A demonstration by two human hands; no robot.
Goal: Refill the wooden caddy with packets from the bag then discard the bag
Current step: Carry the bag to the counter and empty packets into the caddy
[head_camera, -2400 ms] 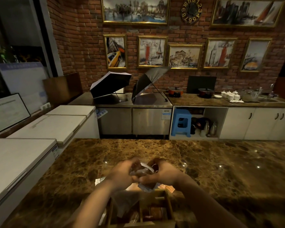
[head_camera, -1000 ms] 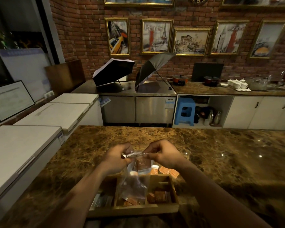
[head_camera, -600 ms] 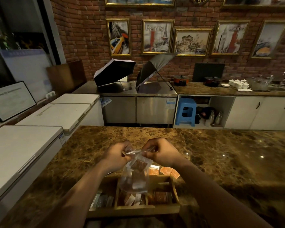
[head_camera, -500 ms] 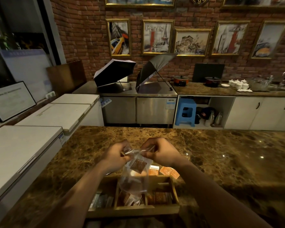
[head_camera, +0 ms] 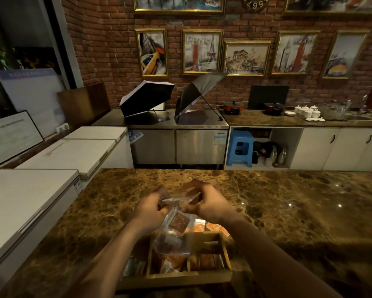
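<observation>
A clear plastic bag (head_camera: 176, 231) hangs upside down over the wooden caddy (head_camera: 206, 273), its mouth low over the middle compartment. My left hand (head_camera: 151, 208) and my right hand (head_camera: 204, 201) pinch its upper end together from either side. A brown packet (head_camera: 178, 221) shows through the plastic, with more bunched lower in the bag. Orange and brown packets (head_camera: 206, 261) lie in the caddy's compartments. Several orange packets (head_camera: 215, 227) lie on the counter just behind the caddy.
The caddy stands near the front edge of a brown marble counter (head_camera: 288, 211). White chest freezers (head_camera: 30, 196) line the left side. Beyond the counter are steel units with two open umbrellas (head_camera: 146, 97) and a blue stool (head_camera: 239, 148).
The bag went from bunched between my hands to hanging over the caddy; packets have slid lower in it. My hands stay pinched at its upper end.
</observation>
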